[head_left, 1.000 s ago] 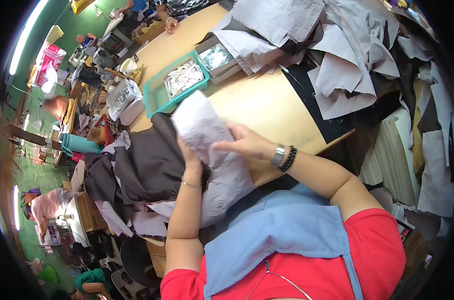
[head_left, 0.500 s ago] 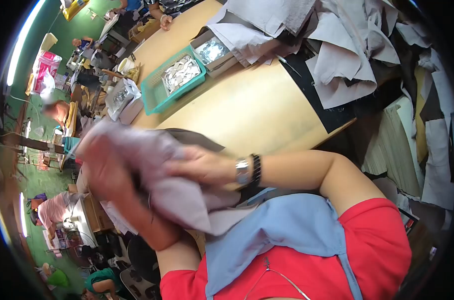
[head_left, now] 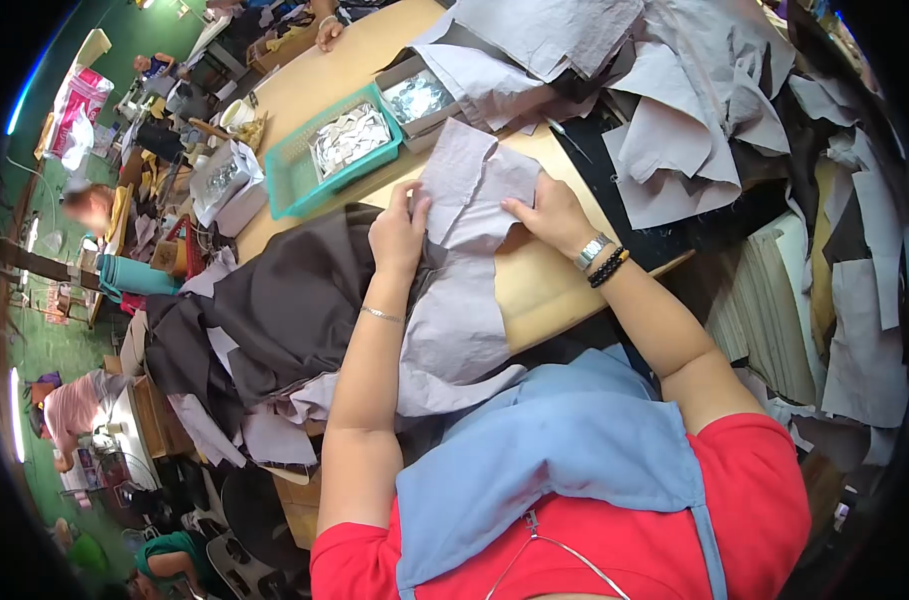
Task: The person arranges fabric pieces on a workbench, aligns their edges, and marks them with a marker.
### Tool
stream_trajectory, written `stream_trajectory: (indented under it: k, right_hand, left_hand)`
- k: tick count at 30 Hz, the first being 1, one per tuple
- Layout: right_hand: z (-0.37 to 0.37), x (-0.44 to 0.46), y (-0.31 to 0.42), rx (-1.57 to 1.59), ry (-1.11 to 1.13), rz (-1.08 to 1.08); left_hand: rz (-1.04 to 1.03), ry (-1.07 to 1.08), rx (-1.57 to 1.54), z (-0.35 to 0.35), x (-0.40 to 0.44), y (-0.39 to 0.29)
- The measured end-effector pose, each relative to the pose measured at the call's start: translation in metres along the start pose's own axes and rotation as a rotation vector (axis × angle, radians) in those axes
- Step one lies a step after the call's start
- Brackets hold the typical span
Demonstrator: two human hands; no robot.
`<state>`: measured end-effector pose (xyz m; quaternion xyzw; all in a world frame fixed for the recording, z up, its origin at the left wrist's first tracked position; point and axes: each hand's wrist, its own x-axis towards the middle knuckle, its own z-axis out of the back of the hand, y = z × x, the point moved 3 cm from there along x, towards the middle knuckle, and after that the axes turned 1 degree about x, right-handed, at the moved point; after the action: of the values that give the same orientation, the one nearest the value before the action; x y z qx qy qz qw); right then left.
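Note:
A pale grey-lilac cloth (head_left: 464, 190) is spread between my two hands above the wooden table (head_left: 544, 290). My left hand (head_left: 399, 230) pinches its left edge, thumb against fingers. At the right edge, my right hand (head_left: 554, 212) grips the cloth with the thumb on top. A fold or seam crosses the cloth's middle, and its lower part hangs down toward the blue apron (head_left: 554, 430). Beside my left forearm lies a dark brown fabric (head_left: 294, 290), heaped on the table's left side and joined or overlapping with more pale cloth.
Beyond my hands are a teal basket (head_left: 292, 175) with small pale pieces and a cardboard box (head_left: 419, 97) of shiny parts. Pale cut fabric (head_left: 674, 140) is piled at the right. A teal bottle (head_left: 134, 275) stands left. Another person's hand (head_left: 328, 33) rests on the far table edge.
My left hand has come back from the left with the cloth, which was bunched and blurred and is now spread flatter. My right hand has moved up and right.

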<state>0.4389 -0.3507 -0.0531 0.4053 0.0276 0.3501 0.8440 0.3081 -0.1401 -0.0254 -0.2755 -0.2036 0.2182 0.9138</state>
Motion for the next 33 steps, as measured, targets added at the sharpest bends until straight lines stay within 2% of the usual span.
stream_trajectory:
  k: [1, 3, 6, 8, 13, 16, 19, 22, 23, 26, 30, 31, 33]
  right_hand:
    - [0.003, -0.002, 0.011, -0.113, -0.053, 0.053]
    - [0.011, -0.001, 0.025, -0.074, -0.019, 0.008]
    - [0.012, 0.001, 0.016, -0.081, -0.042, 0.015]
    - [0.012, 0.005, 0.009, -0.1, -0.058, 0.048]
    - [0.016, 0.012, 0.006, -0.12, -0.032, 0.091]
    - [0.014, 0.009, 0.009, -0.139, -0.061, 0.148]
    - [0.011, 0.006, 0.01, -0.199, -0.077, 0.184]
    - [0.008, 0.006, 0.011, -0.212, -0.106, 0.257]
    - [0.006, 0.006, 0.008, -0.2, -0.111, 0.278]
    - [0.006, 0.007, 0.006, -0.178, -0.122, 0.295]
    - [0.006, 0.005, 0.008, -0.145, -0.149, 0.311]
    - [0.007, 0.005, 0.009, -0.148, -0.147, 0.3]
    - [0.008, 0.004, 0.011, -0.151, -0.141, 0.278]
  left_hand:
    - [-0.068, -0.013, 0.037, -0.005, 0.001, 0.003]
    - [-0.131, 0.016, 0.074, -0.005, 0.0, -0.002]
    - [-0.428, 0.049, 0.069, 0.013, -0.027, -0.028]
    - [-0.327, 0.323, 0.227, 0.01, -0.05, -0.021]
    - [-0.071, 0.232, 0.402, 0.025, -0.07, -0.02]
    - [-0.185, 0.082, 0.421, 0.021, -0.073, -0.018]
    - [-0.549, 0.15, 0.324, 0.019, -0.067, -0.03]
    - [-0.546, 0.343, 0.164, 0.016, -0.055, -0.018]
    - [-0.53, 0.224, 0.037, 0.02, -0.054, -0.02]
    - [-0.42, 0.127, -0.129, 0.021, -0.053, -0.001]
    - [-0.438, 0.224, 0.103, 0.026, -0.06, -0.007]
    - [-0.483, 0.187, 0.21, 0.026, -0.062, -0.008]
    - [-0.44, 0.134, 0.233, 0.028, -0.062, -0.011]
